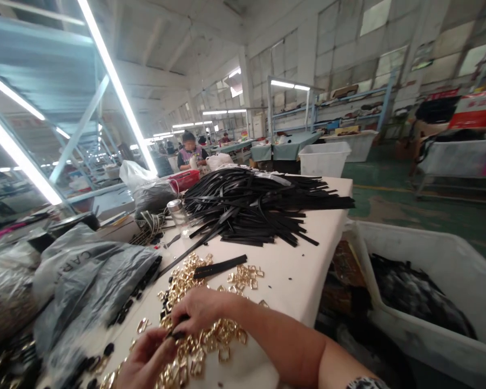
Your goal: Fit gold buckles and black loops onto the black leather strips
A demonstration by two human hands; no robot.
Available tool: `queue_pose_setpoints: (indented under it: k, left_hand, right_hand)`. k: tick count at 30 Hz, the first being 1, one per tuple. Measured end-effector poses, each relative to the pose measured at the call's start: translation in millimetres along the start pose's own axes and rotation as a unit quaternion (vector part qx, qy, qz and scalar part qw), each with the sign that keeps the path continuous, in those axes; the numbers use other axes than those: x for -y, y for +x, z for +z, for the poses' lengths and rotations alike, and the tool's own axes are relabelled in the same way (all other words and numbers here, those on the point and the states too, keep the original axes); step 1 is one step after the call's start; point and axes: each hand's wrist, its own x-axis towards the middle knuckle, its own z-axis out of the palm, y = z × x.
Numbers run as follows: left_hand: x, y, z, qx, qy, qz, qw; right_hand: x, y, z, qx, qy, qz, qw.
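My left hand (149, 357) and my right hand (200, 310) meet low in the view, over a spread of gold-coloured metal buckles (222, 332). Thumb and fingers of each are pinched on a small black piece (179, 334), dark like the straps; its exact kind is hard to make out. Just beyond the right hand, a few short black straps (221, 266) lie beside the buckle heap. Farther back rises a big pile of long black straps (247, 202). Small black bits (123, 313) are scattered left of my hands.
Grey plastic bags (101, 275) crowd the table's left side, and a clear jar (179, 216) stands by the strap pile. Right of the table edge is a white bin (425, 243) with black material inside. A person (191, 151) sits beyond the pile.
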Motion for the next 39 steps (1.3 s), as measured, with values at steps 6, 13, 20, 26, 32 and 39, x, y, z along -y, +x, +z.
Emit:
queue_pose_setpoints:
  k: [6, 13, 20, 26, 32, 39]
  left_hand:
    - [-10, -4, 2.7, -0.030, 0.018, 0.026, 0.999]
    - [1, 4, 5.1, -0.072, -0.037, 0.016, 0.997]
    - [-3, 8, 9.7, -0.129, -0.246, 0.016, 0.961]
    - [2, 9, 13.1, -0.105, -0.271, 0.026, 0.956]
    - [1, 6, 22.0, -0.140, -0.254, 0.051, 0.956]
    - [5, 5, 26.5, -0.129, -0.150, 0.068, 0.978]
  right_hand:
    - [0, 0, -4, -0.064, -0.099, -0.052, 0.992]
    - [-6, 15, 10, -0.212, -0.157, -0.135, 0.955]
    - [0, 15, 20, -0.274, 0.072, -0.061, 0.957]
    - [9, 20, 35, -0.218, 0.322, -0.032, 0.921]
    - [17, 22, 48, -0.233, 0.462, -0.020, 0.855]
    - [14, 27, 54, -0.231, 0.592, 0.054, 0.770]
